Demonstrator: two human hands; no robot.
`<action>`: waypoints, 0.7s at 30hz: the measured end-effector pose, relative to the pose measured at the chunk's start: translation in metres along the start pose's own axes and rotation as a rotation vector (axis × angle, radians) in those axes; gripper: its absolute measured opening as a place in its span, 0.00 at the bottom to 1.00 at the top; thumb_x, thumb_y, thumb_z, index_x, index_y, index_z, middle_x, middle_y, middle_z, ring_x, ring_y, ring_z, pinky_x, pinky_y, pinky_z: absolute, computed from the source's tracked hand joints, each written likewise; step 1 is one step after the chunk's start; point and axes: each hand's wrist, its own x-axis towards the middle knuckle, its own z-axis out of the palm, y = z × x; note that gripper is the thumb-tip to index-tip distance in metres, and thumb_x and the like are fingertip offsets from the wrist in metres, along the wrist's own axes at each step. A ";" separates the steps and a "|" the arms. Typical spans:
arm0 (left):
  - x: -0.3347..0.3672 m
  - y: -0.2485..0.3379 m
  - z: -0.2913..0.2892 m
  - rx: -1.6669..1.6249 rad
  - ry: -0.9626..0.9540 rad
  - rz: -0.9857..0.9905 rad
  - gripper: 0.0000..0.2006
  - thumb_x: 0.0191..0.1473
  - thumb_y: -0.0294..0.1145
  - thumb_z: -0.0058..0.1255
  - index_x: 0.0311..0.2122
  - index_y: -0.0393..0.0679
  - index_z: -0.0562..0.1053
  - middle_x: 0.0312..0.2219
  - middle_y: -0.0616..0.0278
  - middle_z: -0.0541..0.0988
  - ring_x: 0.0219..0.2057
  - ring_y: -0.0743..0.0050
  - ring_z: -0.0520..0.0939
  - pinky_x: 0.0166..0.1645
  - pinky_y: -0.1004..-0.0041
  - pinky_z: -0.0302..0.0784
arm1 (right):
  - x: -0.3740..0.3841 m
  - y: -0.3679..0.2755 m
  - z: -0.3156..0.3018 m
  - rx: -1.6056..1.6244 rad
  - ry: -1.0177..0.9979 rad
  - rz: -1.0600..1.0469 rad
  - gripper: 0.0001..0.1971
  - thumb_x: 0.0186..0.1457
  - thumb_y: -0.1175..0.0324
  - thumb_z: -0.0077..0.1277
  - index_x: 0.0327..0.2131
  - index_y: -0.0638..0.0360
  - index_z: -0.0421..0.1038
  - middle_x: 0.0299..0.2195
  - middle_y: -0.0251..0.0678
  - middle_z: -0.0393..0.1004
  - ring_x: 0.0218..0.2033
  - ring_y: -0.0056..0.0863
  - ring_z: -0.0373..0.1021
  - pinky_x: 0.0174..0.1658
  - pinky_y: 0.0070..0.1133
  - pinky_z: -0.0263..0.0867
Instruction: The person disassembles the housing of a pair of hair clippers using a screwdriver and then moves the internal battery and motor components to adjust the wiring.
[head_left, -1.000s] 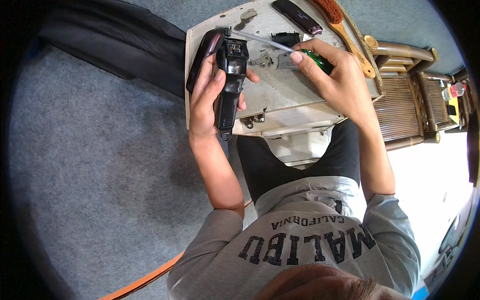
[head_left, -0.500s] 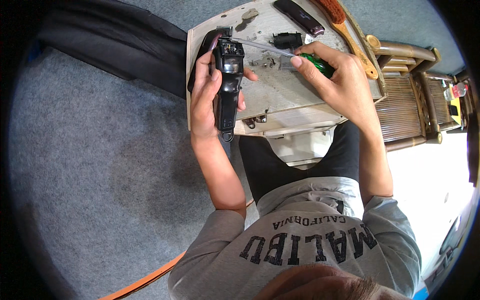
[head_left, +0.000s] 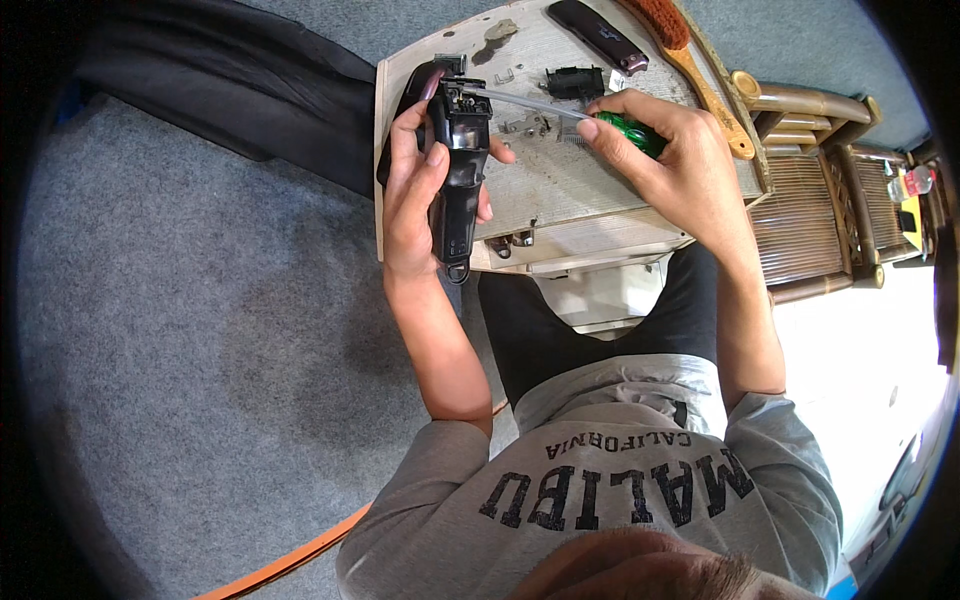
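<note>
My left hand (head_left: 415,190) grips a black hair clipper (head_left: 456,170) upright over the left edge of a small whitish wooden board (head_left: 560,190). My right hand (head_left: 675,170) holds a screwdriver with a green handle (head_left: 630,132); its metal shaft (head_left: 525,102) reaches left to the open head of the clipper. Small metal parts (head_left: 525,125) lie on the board between my hands. A black plastic part (head_left: 575,82) rests just behind the screwdriver.
A dark flat clipper cover (head_left: 597,35) and a wooden-handled brush (head_left: 690,65) lie at the board's far edge. A bamboo stool or rack (head_left: 820,190) stands to the right, with a small bottle (head_left: 910,183) beyond. Grey carpet (head_left: 200,350) surrounds; dark cloth (head_left: 230,95) lies left.
My left hand has raised the clipper slightly toward the board's far left corner. The screwdriver tip has followed to the clipper head; my right hand has shifted only a little.
</note>
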 end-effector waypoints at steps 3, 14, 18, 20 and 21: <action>0.000 0.000 -0.001 0.021 -0.005 0.002 0.30 0.71 0.41 0.42 0.71 0.40 0.51 0.41 0.33 0.81 0.21 0.78 0.80 0.28 0.79 0.80 | 0.000 0.000 -0.001 0.010 -0.014 0.026 0.18 0.61 0.50 0.62 0.39 0.56 0.85 0.27 0.40 0.84 0.26 0.33 0.81 0.35 0.29 0.75; -0.001 0.000 0.003 0.043 0.021 0.033 0.31 0.69 0.41 0.44 0.72 0.44 0.52 0.39 0.37 0.81 0.21 0.78 0.79 0.29 0.79 0.79 | -0.001 -0.001 -0.001 0.044 0.008 0.022 0.16 0.60 0.53 0.63 0.39 0.57 0.86 0.29 0.39 0.85 0.27 0.31 0.81 0.34 0.26 0.75; -0.001 0.001 0.003 0.055 0.024 0.036 0.31 0.69 0.40 0.45 0.71 0.44 0.52 0.39 0.39 0.81 0.21 0.78 0.79 0.29 0.79 0.78 | -0.001 0.001 0.001 0.054 0.025 0.002 0.16 0.59 0.54 0.64 0.38 0.57 0.86 0.29 0.38 0.85 0.27 0.30 0.81 0.33 0.26 0.75; -0.001 0.000 0.002 0.054 0.013 0.050 0.31 0.69 0.40 0.46 0.71 0.45 0.53 0.39 0.41 0.81 0.22 0.77 0.79 0.29 0.79 0.78 | -0.001 -0.001 -0.001 0.058 0.022 0.025 0.16 0.59 0.54 0.65 0.38 0.57 0.86 0.30 0.38 0.85 0.27 0.30 0.81 0.34 0.25 0.75; -0.001 0.001 0.002 0.054 0.013 0.050 0.31 0.69 0.40 0.46 0.71 0.45 0.53 0.39 0.41 0.81 0.22 0.77 0.79 0.29 0.79 0.78 | -0.001 -0.002 -0.002 0.063 0.018 0.047 0.16 0.58 0.54 0.65 0.38 0.57 0.87 0.30 0.38 0.86 0.27 0.30 0.82 0.34 0.25 0.75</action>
